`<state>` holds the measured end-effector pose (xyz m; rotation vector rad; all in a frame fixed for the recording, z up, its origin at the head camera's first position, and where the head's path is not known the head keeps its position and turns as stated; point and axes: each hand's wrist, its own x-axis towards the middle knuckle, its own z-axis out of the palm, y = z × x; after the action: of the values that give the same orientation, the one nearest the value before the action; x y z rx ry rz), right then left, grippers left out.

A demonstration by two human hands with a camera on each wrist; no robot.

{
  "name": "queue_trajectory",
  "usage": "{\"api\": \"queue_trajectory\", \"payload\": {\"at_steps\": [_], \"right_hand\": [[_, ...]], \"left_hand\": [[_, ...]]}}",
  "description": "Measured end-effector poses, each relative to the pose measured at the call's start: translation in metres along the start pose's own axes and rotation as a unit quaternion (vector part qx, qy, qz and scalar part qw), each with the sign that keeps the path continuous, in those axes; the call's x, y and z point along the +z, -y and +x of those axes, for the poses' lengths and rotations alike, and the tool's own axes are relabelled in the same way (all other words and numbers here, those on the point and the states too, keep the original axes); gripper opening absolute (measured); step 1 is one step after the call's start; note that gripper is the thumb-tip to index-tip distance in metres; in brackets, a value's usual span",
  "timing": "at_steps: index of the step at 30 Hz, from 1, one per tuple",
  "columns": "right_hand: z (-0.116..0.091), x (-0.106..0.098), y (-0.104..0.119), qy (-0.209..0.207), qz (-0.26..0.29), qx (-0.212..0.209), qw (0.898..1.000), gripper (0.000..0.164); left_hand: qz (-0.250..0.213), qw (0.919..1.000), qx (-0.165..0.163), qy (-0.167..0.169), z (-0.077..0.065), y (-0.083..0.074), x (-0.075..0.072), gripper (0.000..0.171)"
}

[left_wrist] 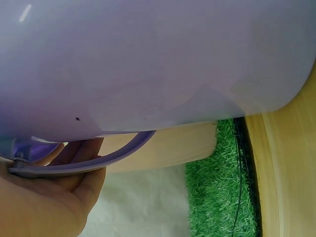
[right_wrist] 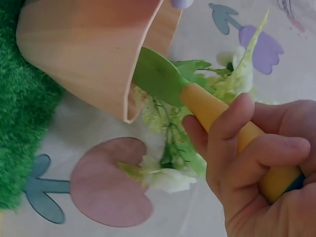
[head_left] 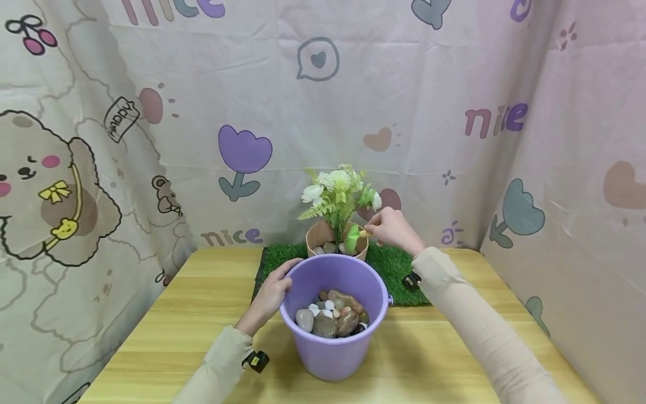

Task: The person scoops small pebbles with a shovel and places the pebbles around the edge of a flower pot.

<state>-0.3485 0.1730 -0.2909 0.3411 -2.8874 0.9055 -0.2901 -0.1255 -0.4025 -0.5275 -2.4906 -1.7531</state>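
Note:
A purple bucket [head_left: 335, 359] stands upright on the table, with brown, grey and white stones [head_left: 324, 325] inside. My left hand [head_left: 271, 290] grips the bucket at its left rim, beside the curved bucket handle [left_wrist: 118, 154]. Behind the bucket is a peach-coloured plant pot [right_wrist: 84, 49] holding white artificial flowers [head_left: 335, 182] and several stones. My right hand [head_left: 396, 229] holds a small trowel [head_left: 353, 238] by its yellow handle [right_wrist: 207, 106]. The trowel's green blade [right_wrist: 158, 76] reaches over the pot's rim, and its tip is hidden inside the pot in the right wrist view.
The pot sits on a green artificial grass mat [head_left: 401, 275] at the back of the wooden table [head_left: 192, 303]. A printed cloth [head_left: 313, 112] hangs behind the table and down both sides.

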Motion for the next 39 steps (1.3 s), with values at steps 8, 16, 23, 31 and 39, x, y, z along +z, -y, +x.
{"api": "queue_trajectory", "payload": {"at_steps": [8, 16, 23, 31, 39], "right_hand": [[0.015, 0.009, -0.017, -0.015, 0.088, 0.056, 0.994, 0.025], [0.022, 0.016, -0.027, 0.004, 0.162, 0.086, 0.983, 0.033], [0.031, 0.012, -0.026, 0.011, 0.135, 0.081, 0.987, 0.030], [0.039, 0.010, -0.019, 0.037, 0.110, 0.100, 0.988, 0.032], [0.041, 0.012, -0.021, 0.058, 0.096, 0.104, 0.988, 0.033]], "left_hand": [[-0.006, 1.0000, 0.004, 0.001, -0.001, -0.001, 0.001, 0.061], [-0.003, 1.0000, 0.005, 0.000, -0.001, -0.001, 0.003, 0.061], [-0.002, 1.0000, 0.006, -0.007, 0.001, 0.001, 0.002, 0.062], [0.001, 0.9999, 0.011, -0.003, 0.000, 0.000, 0.002, 0.062], [0.000, 1.0000, 0.009, -0.001, 0.000, -0.001, 0.002, 0.061]]}}
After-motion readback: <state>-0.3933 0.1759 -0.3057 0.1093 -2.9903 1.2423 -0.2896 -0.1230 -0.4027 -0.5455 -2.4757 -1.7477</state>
